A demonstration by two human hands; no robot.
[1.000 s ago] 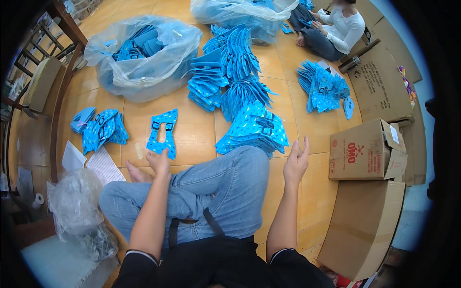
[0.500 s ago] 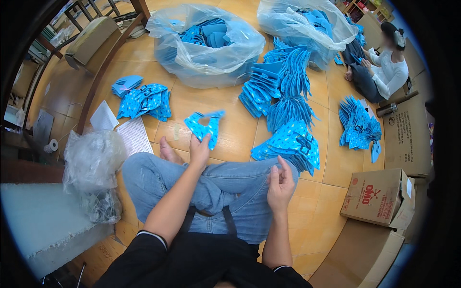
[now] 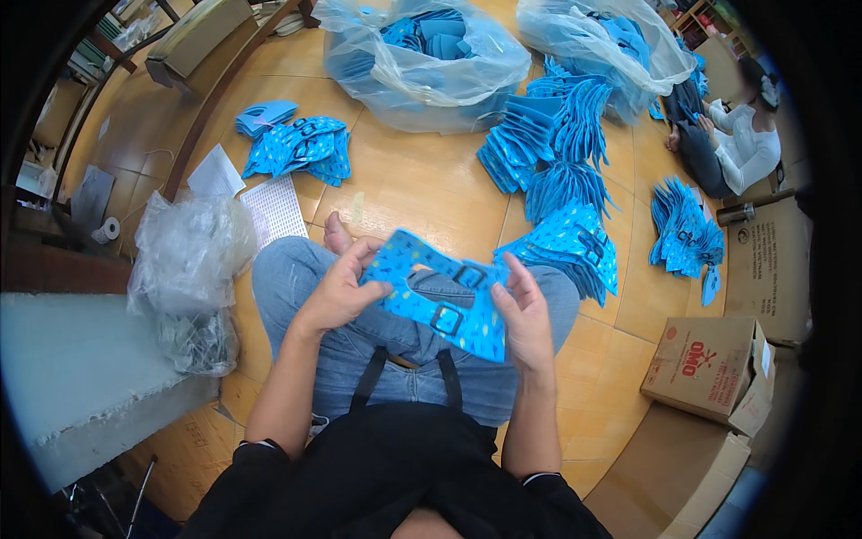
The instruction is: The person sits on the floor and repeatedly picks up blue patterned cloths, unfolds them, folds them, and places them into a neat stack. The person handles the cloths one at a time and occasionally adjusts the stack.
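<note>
A blue patterned piece with a cut-out and two black buckles (image 3: 480,328), like a flat shoe upper, is held up over my lap. My left hand (image 3: 339,292) pinches its left end between thumb and fingers. At the right end, my right hand (image 3: 528,323) has its thumb against the piece, with the fingers partly behind it. A fanned stack of similar patterned pieces (image 3: 570,247) lies just beyond my right knee. Past it, more stacked blue pieces (image 3: 566,126) run away from me. A smaller pile of buckled pieces (image 3: 301,148) lies at the far left.
Two clear plastic bags of blue pieces, a left one (image 3: 404,85) and a right one (image 3: 620,85), stand at the back. Another person (image 3: 750,144) sits at far right near a blue pile (image 3: 687,229). Cardboard boxes (image 3: 705,364) line the right; crumpled plastic (image 3: 189,269) lies left.
The piece has come closer to me, over my lap, and is turned so its buckles show. My right hand has moved in from my right knee to its right end. The view has shifted slightly.
</note>
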